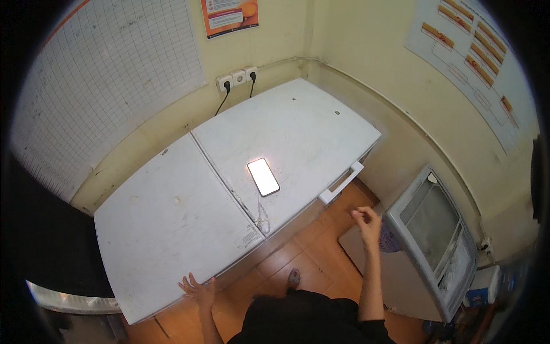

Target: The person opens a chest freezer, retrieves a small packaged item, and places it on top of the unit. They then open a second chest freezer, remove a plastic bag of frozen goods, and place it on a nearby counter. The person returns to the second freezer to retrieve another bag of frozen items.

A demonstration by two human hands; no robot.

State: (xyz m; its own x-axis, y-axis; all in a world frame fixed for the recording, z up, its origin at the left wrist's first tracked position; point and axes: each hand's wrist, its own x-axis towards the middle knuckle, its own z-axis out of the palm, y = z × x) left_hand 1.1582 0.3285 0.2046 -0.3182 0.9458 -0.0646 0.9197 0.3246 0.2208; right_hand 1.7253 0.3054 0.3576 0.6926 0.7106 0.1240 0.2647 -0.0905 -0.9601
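Note:
My left hand (198, 290) has its fingers spread at the front edge of the left lid of a white chest freezer (172, 228); whether it touches the lid I cannot tell. My right hand (367, 219) is raised over the floor, to the right of the freezer's white handle (342, 184), with its fingers curled and the thumb near the fingertips; a small blurred dark thing shows by the fingertips, too unclear to name. On the right lid lies a smartphone (263, 176) with a bright white screen, apart from both hands. A bead-like string (262, 218) or mark shows below the phone.
A second freezer with a sliding glass top (432, 215) stands at the right. Behind the chest freezer, two black plugs sit in wall sockets (239, 78). A large gridded chart (129, 56) hangs on the left wall. A white tub (483, 288) stands at the lower right.

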